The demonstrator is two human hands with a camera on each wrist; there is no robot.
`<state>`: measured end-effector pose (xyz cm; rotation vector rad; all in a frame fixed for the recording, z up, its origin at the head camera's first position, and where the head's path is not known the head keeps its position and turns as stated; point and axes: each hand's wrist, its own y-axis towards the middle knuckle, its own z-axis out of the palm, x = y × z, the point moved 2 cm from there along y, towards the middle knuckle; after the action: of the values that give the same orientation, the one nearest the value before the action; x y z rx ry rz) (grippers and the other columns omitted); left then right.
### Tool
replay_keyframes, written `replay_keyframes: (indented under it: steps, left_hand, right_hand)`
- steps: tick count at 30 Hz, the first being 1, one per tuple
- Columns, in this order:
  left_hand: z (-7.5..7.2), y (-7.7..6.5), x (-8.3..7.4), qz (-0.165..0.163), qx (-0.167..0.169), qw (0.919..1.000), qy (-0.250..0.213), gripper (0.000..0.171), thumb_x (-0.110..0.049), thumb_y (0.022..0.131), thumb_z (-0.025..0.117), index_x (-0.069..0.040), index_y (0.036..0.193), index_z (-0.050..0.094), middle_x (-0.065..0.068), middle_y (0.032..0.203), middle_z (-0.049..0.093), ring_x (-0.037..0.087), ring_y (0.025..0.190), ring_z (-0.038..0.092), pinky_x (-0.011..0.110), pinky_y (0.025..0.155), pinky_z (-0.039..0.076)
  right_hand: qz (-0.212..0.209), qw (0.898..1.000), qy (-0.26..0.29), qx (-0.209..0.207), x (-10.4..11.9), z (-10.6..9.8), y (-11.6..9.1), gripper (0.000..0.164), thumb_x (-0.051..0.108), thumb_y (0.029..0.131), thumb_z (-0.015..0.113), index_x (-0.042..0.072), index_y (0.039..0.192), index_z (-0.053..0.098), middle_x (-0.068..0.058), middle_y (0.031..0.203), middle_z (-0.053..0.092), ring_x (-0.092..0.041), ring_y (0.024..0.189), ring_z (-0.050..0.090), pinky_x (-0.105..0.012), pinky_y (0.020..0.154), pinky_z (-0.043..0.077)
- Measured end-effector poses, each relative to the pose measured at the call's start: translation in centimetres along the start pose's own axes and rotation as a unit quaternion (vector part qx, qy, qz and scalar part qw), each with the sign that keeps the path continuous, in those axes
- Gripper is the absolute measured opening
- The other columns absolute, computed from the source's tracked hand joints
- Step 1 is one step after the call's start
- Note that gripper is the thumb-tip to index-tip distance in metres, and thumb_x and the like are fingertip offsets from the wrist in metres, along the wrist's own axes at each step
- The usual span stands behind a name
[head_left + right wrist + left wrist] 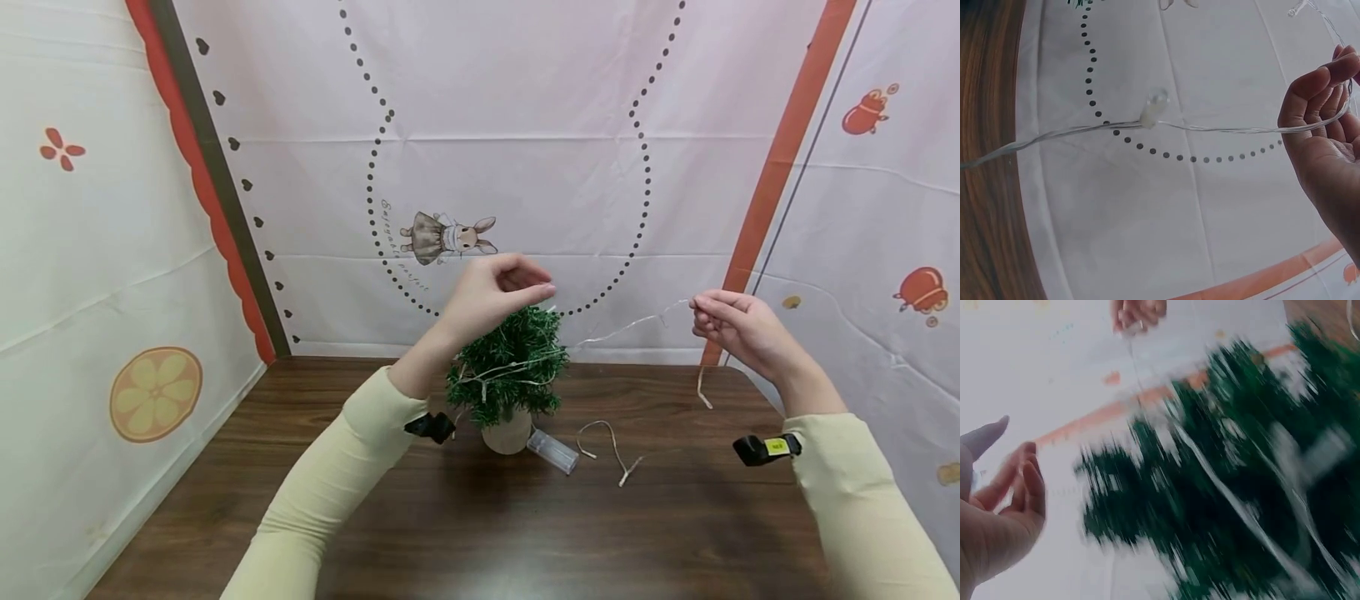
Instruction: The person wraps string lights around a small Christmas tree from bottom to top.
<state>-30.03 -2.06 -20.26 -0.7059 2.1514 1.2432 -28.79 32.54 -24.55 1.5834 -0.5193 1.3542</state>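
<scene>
A small artificial green Christmas tree (pixel 525 337) stands upright in a pale round pot (pixel 507 437). Clear string lights (pixel 622 331) cross its branches and stretch out to the right. My right hand (pixel 738 329) pinches that strand between thumb and fingers, and a short end hangs below. In the right wrist view, one small bulb (pixel 1154 107) shows on the wire, which runs on through the curled right hand. Just above the treetop is my left hand (pixel 504 292), its fingers loosely bent. The left wrist view shows a gap between its thumb and fingers, with nothing held; the tree is blurred there.
A clear battery box (pixel 553 451) lies by the pot on the dark wooden table (pixel 600 533). To its right, a loose stretch of the light wire (pixel 617 446) rests on the wood. Printed cloth (pixel 525 100) hangs behind and at both sides.
</scene>
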Motion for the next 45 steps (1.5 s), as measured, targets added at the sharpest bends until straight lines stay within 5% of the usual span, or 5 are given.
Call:
replay_keyframes:
  steps: [10,24,33,38,45]
  left_hand:
    - [6.4,3.3,-2.7,-0.050,0.075,0.9944,0.057,0.020,-0.021,0.083,0.074,-0.011,0.100,0.071,0.000,0.090,0.071,0.006,0.078,0.064,0.018,0.070,0.051]
    - [11.3,5.3,-1.4,-0.127,0.092,0.9851,0.072,0.008,-0.017,0.082,0.075,-0.012,0.089,0.074,-0.002,0.085,0.073,0.004,0.069,0.064,0.017,0.058,0.049]
    - [10.6,5.5,-1.1,-0.147,0.108,0.9822,0.042,0.004,-0.009,0.086,0.070,-0.007,0.084,0.071,0.003,0.074,0.069,0.014,0.063,0.065,0.019,0.050,0.047]
    - [8.4,6.0,-0.9,-0.177,0.089,0.9801,0.015,0.005,-0.006,0.086,0.068,-0.002,0.089,0.070,0.007,0.083,0.072,0.022,0.075,0.070,0.020,0.055,0.050]
    - [4.8,6.8,-0.7,-0.211,0.051,0.9759,-0.021,0.004,-0.005,0.089,0.065,-0.003,0.092,0.067,0.008,0.094,0.071,0.014,0.076,0.070,0.020,0.069,0.055]
  right_hand:
    - [0.023,0.997,-0.074,-0.024,0.1,1.6,0.7,0.023,0.004,0.100,0.044,0.006,0.097,0.066,0.002,0.082,0.061,-0.008,0.073,0.055,-0.020,0.068,0.050]
    - [0.026,0.992,-0.125,0.014,-0.2,2.5,1.0,0.022,0.005,0.100,0.043,0.008,0.095,0.064,0.003,0.081,0.058,-0.008,0.075,0.055,-0.020,0.071,0.052]
    - [0.041,0.985,-0.165,0.011,-0.5,2.0,0.6,0.022,0.003,0.099,0.045,0.009,0.096,0.066,0.004,0.082,0.059,-0.008,0.073,0.054,-0.020,0.068,0.050]
    - [0.049,0.987,-0.155,-0.015,-0.8,0.6,-0.3,0.024,0.004,0.100,0.045,0.009,0.097,0.067,0.004,0.080,0.058,-0.008,0.071,0.053,-0.021,0.064,0.049]
    - [0.028,0.995,-0.098,-0.013,-0.8,-1.6,-1.8,0.030,0.000,0.101,0.037,0.005,0.099,0.067,0.003,0.082,0.060,-0.007,0.071,0.051,-0.020,0.067,0.049]
